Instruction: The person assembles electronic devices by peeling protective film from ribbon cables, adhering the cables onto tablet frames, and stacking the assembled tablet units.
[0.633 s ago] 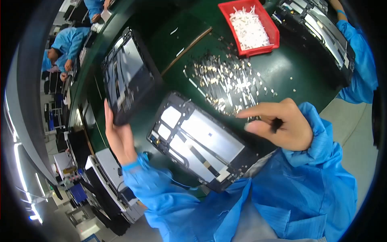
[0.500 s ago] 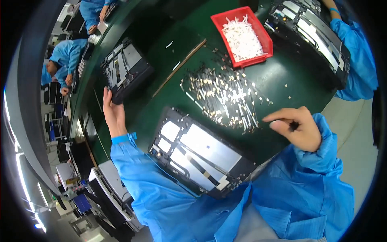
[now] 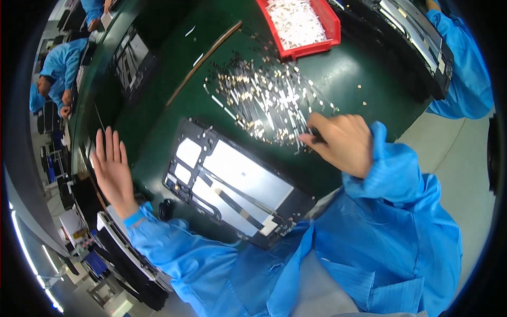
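A black flat panel frame with grey and white patches lies on the green table in front of me. My left hand hovers flat to its left, fingers spread, holding nothing. My right hand rests at the near edge of a scatter of small silvery metal strips, its fingers pinched on a small dark tool or part that I cannot make out. Both arms are in blue sleeves.
A red bin of white parts sits at the back. A second black frame lies far left on the table, with a thin wooden stick beside it. Another worker in blue handles a frame at right; more workers sit at far left.
My left hand has let go of the second black frame, now lying far left, and drawn back open. My right hand moved forward to the strips. The view has tilted closer.
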### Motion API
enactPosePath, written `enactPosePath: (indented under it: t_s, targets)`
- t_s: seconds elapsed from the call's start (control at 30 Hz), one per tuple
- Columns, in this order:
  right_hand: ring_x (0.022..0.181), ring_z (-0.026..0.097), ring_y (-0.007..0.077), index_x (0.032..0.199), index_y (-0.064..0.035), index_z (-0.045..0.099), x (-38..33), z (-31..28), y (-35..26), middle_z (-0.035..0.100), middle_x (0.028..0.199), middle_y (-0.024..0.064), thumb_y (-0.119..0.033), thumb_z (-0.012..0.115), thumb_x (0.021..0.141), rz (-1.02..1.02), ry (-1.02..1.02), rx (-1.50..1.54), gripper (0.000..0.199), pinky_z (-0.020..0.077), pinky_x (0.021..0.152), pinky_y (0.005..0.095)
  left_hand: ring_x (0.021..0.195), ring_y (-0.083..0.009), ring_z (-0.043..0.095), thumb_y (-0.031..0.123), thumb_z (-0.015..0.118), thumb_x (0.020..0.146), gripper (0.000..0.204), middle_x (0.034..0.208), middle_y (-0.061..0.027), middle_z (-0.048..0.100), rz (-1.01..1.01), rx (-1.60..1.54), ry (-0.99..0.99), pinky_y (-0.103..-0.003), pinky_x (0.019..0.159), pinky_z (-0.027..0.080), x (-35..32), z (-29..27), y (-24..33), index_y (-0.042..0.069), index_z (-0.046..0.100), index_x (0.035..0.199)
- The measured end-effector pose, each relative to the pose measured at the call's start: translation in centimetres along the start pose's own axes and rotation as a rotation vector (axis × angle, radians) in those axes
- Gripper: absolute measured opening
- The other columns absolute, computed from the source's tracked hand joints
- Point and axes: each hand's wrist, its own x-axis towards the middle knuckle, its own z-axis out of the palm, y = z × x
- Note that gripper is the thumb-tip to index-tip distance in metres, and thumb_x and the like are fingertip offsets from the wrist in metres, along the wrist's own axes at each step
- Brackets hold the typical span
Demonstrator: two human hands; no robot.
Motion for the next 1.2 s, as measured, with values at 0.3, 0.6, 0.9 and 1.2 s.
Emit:
enactPosePath:
  t_s: [0.3,0.6,0.9,1.2]
  targets:
    - [0.084,0.06,0.0312,0.081,-0.0065,0.063,3.2,1.8,0.1,0.061,0.076,0.0182,-0.025,0.063,0.073,-0.019,-0.089,-0.173,0.02,0.0463,0.068,0.0412,0.116,-0.0277,0.046,0.03,0.046,0.093,0.045,0.125,-0.0163,0.045,0.103,0.062,-0.128,-0.039,0.1,0.036,-21.9,-1.3,-5.9,-0.001,0.04,0.125]
    - [0.053,0.052,0.0203,0.071,0.0046,0.058,2.7,-1.7,-0.1,0.055,0.06,0.0159,-0.014,0.061,0.072,-0.044,-0.211,0.323,0.019,0.0406,0.051,0.0312,0.094,-0.0238,0.054,0.016,0.046,0.093,0.03,0.105,-0.0176,0.053,0.175,0.001,0.141,-0.035,0.087,0.043,-25.9,4.4,-10.1,-0.006,0.045,0.113]
    - [0.046,0.054,0.0175,0.072,-0.0001,0.06,-4.3,-1.4,-9.4,0.058,0.059,0.009,-0.002,0.061,0.074,-0.547,-0.131,0.785,0.003,0.0427,0.044,0.0265,0.064,-0.0107,0.054,0.021,0.055,0.091,0.027,0.084,-0.0116,0.063,-0.102,0.043,-0.336,-0.021,0.061,0.044,-26.2,9.8,-8.9,-0.004,0.059,0.099]
    - [0.061,0.065,0.0229,0.093,0.004,0.064,-4.6,0.3,-9.1,0.065,0.073,0.0163,-0.005,0.07,0.077,-0.519,-0.612,0.904,0.019,0.049,0.054,0.0273,0.058,-0.0047,0.049,0.014,0.052,0.092,0.018,0.081,-0.008,0.06,-0.468,-0.494,-0.421,-0.02,0.05,0.036,-27.6,7.7,-9.3,-0.003,0.059,0.091]
